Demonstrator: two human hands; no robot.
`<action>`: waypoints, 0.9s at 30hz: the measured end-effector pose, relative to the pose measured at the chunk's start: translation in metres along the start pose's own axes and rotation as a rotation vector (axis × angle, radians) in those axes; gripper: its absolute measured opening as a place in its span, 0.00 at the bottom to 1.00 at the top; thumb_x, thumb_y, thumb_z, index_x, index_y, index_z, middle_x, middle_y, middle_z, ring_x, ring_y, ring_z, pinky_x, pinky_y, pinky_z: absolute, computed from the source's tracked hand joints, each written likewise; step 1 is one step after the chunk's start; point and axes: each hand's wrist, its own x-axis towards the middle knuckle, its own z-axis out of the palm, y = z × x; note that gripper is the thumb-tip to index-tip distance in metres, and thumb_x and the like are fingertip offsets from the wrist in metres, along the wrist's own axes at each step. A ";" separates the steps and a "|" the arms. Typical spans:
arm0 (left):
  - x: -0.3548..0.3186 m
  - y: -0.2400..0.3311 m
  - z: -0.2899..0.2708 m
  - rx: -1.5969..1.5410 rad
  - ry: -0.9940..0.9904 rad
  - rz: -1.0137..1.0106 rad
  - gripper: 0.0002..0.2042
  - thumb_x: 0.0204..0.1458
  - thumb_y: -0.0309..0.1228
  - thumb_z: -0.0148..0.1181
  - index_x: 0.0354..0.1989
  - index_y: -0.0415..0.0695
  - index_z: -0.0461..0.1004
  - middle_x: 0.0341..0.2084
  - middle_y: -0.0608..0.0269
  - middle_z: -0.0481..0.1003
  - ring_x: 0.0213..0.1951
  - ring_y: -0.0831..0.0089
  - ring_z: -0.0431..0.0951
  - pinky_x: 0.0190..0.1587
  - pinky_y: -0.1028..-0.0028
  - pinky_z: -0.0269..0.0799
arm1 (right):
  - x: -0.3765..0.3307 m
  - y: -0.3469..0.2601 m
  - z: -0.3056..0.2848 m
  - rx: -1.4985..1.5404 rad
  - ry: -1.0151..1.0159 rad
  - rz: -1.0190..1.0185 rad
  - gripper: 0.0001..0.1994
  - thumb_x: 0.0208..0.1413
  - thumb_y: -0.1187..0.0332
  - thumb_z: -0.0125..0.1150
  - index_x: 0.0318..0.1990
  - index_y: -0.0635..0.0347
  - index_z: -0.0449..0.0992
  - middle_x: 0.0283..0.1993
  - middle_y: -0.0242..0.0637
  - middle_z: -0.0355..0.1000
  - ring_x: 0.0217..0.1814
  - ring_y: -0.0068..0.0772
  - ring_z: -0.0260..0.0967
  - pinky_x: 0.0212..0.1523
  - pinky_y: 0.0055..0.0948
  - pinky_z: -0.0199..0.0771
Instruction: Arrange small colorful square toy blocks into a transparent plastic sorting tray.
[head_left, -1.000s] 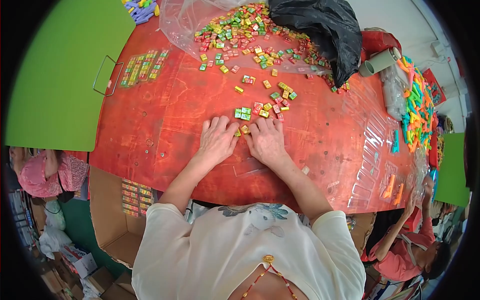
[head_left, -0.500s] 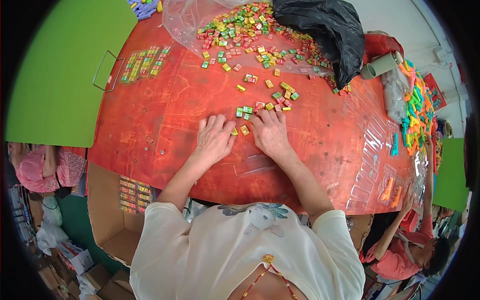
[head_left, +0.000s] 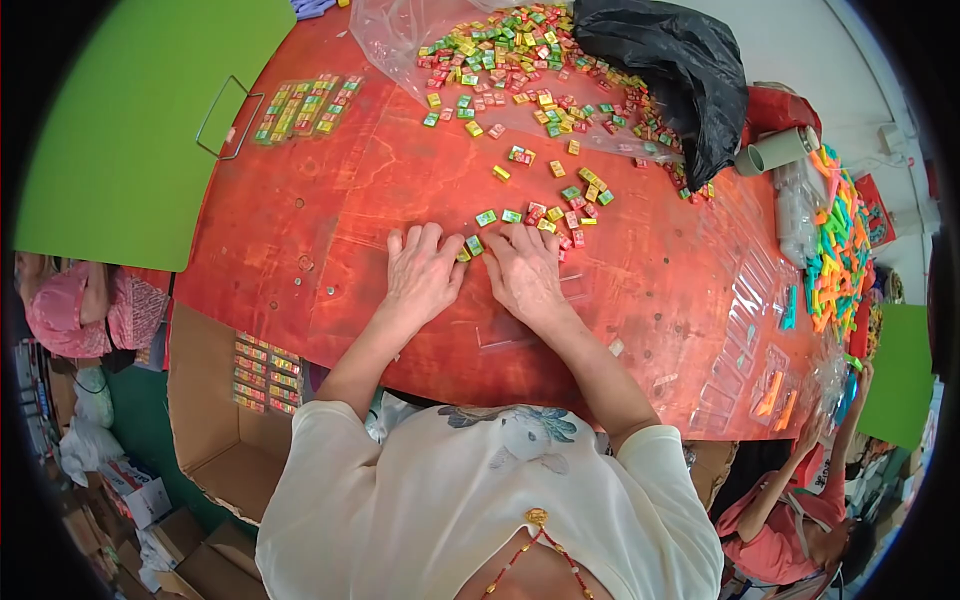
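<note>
My left hand [head_left: 422,270] rests on the red table with its fingers bent. Its index finger and thumb press on small wrapped packs, a green one [head_left: 474,245] and a yellow one beside it. My right hand [head_left: 527,272] lies close by, fingers curled down so that whatever they hold is hidden. Just beyond its fingertips are two green packs [head_left: 486,217] and a loose cluster of red, yellow and green packs [head_left: 575,208]. A clear plastic tray [head_left: 507,344] lies in front of my wrists, partly hidden by my right forearm.
A large heap of packs [head_left: 500,50] spreads over clear plastic, beside a black bag [head_left: 665,60]. Filled trays [head_left: 307,107] lie at the far left. Empty clear trays [head_left: 735,330] and colourful plastic pieces [head_left: 840,250] sit on the right. Another person [head_left: 790,500] works there. A cardboard box [head_left: 215,400] stands lower left.
The view has shifted slightly. The green packs between my hands have spread apart, one now at my left fingertips. My right hand has moved a little left and nearer me.
</note>
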 end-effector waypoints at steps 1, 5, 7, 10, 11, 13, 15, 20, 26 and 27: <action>0.000 0.000 0.001 -0.002 0.001 -0.001 0.16 0.47 0.34 0.67 0.46 0.49 0.77 0.40 0.61 0.70 0.46 0.62 0.70 0.53 0.55 0.57 | -0.001 0.001 0.001 -0.002 -0.002 -0.001 0.12 0.53 0.69 0.65 0.45 0.55 0.81 0.43 0.34 0.71 0.48 0.37 0.69 0.54 0.40 0.59; 0.003 -0.001 0.001 -0.008 0.000 0.004 0.19 0.48 0.35 0.68 0.50 0.51 0.77 0.41 0.61 0.70 0.47 0.62 0.70 0.54 0.55 0.57 | -0.005 0.003 -0.001 -0.070 -0.048 -0.072 0.14 0.51 0.69 0.66 0.47 0.55 0.80 0.45 0.35 0.72 0.50 0.37 0.69 0.54 0.41 0.59; 0.003 -0.001 -0.001 -0.019 0.003 0.004 0.20 0.48 0.36 0.68 0.52 0.51 0.77 0.41 0.61 0.70 0.46 0.62 0.69 0.54 0.55 0.57 | -0.006 0.006 -0.008 -0.045 -0.054 -0.051 0.15 0.51 0.69 0.66 0.48 0.55 0.80 0.47 0.35 0.72 0.50 0.38 0.69 0.54 0.41 0.60; 0.005 -0.001 0.000 -0.026 0.019 0.055 0.19 0.49 0.38 0.68 0.50 0.51 0.78 0.38 0.60 0.69 0.45 0.61 0.69 0.52 0.52 0.58 | -0.011 0.018 -0.008 -0.039 -0.046 -0.041 0.15 0.51 0.65 0.66 0.47 0.55 0.79 0.43 0.36 0.70 0.49 0.38 0.68 0.53 0.44 0.60; 0.005 -0.001 0.002 -0.021 0.026 0.063 0.18 0.49 0.38 0.67 0.49 0.51 0.78 0.38 0.60 0.69 0.45 0.61 0.69 0.52 0.52 0.58 | -0.013 0.021 -0.006 -0.069 -0.056 -0.067 0.15 0.51 0.66 0.66 0.47 0.56 0.79 0.42 0.36 0.70 0.48 0.39 0.68 0.52 0.44 0.61; 0.005 -0.001 0.004 -0.016 0.031 0.076 0.17 0.49 0.38 0.67 0.49 0.51 0.78 0.38 0.60 0.69 0.45 0.61 0.69 0.52 0.52 0.58 | -0.012 0.024 -0.003 -0.100 -0.064 -0.090 0.14 0.51 0.66 0.65 0.46 0.57 0.78 0.41 0.37 0.70 0.47 0.39 0.68 0.51 0.43 0.62; 0.006 -0.001 0.006 -0.009 0.012 0.088 0.16 0.50 0.38 0.66 0.48 0.51 0.79 0.39 0.60 0.69 0.45 0.61 0.69 0.52 0.53 0.58 | -0.007 0.025 0.003 -0.117 -0.045 -0.018 0.14 0.52 0.67 0.64 0.46 0.59 0.78 0.39 0.39 0.70 0.46 0.40 0.69 0.49 0.41 0.63; 0.007 0.008 0.004 -0.007 0.028 0.084 0.20 0.50 0.39 0.65 0.52 0.49 0.77 0.38 0.59 0.69 0.45 0.61 0.69 0.50 0.55 0.59 | -0.003 0.017 0.016 -0.116 0.000 -0.038 0.16 0.53 0.67 0.63 0.49 0.63 0.77 0.39 0.41 0.70 0.45 0.41 0.69 0.47 0.42 0.63; 0.003 0.018 0.010 0.029 0.011 -0.019 0.22 0.50 0.38 0.64 0.53 0.45 0.75 0.39 0.57 0.68 0.44 0.60 0.69 0.42 0.59 0.61 | -0.002 0.022 -0.008 -0.137 0.015 0.051 0.16 0.53 0.69 0.65 0.50 0.60 0.77 0.44 0.40 0.71 0.48 0.43 0.68 0.49 0.43 0.65; 0.004 0.019 0.010 0.030 0.016 -0.007 0.21 0.50 0.37 0.64 0.53 0.45 0.75 0.39 0.58 0.69 0.44 0.60 0.69 0.41 0.59 0.62 | 0.001 0.029 -0.012 -0.185 0.041 0.077 0.16 0.52 0.69 0.65 0.50 0.59 0.77 0.44 0.40 0.71 0.47 0.43 0.68 0.48 0.43 0.65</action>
